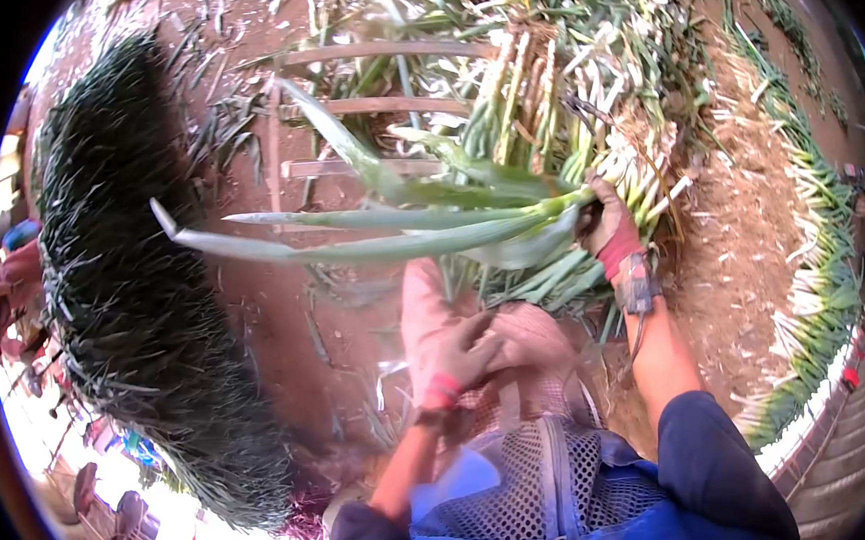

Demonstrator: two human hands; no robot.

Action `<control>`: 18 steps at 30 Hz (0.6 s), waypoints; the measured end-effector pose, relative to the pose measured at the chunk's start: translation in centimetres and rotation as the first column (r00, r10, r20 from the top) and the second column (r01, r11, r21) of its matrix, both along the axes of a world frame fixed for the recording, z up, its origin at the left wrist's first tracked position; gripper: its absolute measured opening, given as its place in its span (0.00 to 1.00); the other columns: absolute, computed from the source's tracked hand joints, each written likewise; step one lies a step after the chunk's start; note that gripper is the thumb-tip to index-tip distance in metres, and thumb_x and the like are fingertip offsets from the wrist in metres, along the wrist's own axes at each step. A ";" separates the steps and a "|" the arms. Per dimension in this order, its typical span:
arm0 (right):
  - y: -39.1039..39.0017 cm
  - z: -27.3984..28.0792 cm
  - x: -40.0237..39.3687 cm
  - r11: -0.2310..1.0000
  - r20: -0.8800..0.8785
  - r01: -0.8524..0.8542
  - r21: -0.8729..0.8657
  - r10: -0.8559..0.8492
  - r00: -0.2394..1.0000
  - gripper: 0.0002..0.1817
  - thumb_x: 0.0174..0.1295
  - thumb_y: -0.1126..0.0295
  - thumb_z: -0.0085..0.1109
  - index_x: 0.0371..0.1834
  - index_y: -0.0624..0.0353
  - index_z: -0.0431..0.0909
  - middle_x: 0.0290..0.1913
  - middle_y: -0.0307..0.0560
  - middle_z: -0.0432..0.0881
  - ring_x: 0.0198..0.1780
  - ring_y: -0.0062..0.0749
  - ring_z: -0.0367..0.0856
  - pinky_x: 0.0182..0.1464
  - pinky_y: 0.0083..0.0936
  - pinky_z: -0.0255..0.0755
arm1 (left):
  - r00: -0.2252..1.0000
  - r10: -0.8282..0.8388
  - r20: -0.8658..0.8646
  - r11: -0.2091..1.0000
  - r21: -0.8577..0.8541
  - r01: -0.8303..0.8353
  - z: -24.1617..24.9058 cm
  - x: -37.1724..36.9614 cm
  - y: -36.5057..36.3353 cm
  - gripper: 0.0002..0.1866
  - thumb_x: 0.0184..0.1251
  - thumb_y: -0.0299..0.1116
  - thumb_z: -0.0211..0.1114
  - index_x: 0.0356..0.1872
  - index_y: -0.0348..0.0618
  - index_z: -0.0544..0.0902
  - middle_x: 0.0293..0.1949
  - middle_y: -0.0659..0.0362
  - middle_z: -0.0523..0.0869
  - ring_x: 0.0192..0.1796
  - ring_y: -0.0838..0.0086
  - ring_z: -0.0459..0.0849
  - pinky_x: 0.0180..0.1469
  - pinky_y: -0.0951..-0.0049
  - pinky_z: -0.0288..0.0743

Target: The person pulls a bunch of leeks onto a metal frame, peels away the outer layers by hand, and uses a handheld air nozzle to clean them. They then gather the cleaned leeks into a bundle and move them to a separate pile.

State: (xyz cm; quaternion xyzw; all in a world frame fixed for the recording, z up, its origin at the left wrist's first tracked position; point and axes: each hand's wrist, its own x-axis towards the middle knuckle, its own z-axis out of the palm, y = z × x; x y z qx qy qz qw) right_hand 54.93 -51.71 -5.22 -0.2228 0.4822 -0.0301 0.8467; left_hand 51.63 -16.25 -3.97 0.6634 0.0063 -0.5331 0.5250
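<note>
A green onion point(430, 238) with long, broad leaves lies across the middle of the view, its leaf tips pointing left. My right hand point(610, 222), in a glove with a red cuff, is closed around its pale lower end. Below and beside that hand are loose green onions point(636, 170), their white ends toward the right. My left hand point(466, 353), gloved as well, rests over my pink-clad leg point(425, 301) with its fingers apart and nothing in them. The onion passes above this leg.
A slatted wooden frame point(391, 104) lies on the ground ahead, with leaf trimmings point(626, 26) around it. On the left stands a long stack of dark green onion tops point(112, 282). A row of green onions point(819, 273) curves along the right. Another person's arm point(17, 279) shows at far left.
</note>
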 end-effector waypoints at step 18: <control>11.4 5.0 -2.0 0.644 -0.169 -0.695 -0.319 0.683 0.711 0.10 0.75 0.66 0.59 0.53 0.59 0.80 0.40 0.40 0.85 0.37 0.31 0.84 0.44 0.31 0.81 | 0.415 0.720 -0.556 0.383 -0.181 -0.906 3.1 5.2 -8.1 0.17 0.81 0.43 0.62 0.56 0.39 0.84 0.51 0.55 0.88 0.54 0.68 0.87 0.63 0.64 0.82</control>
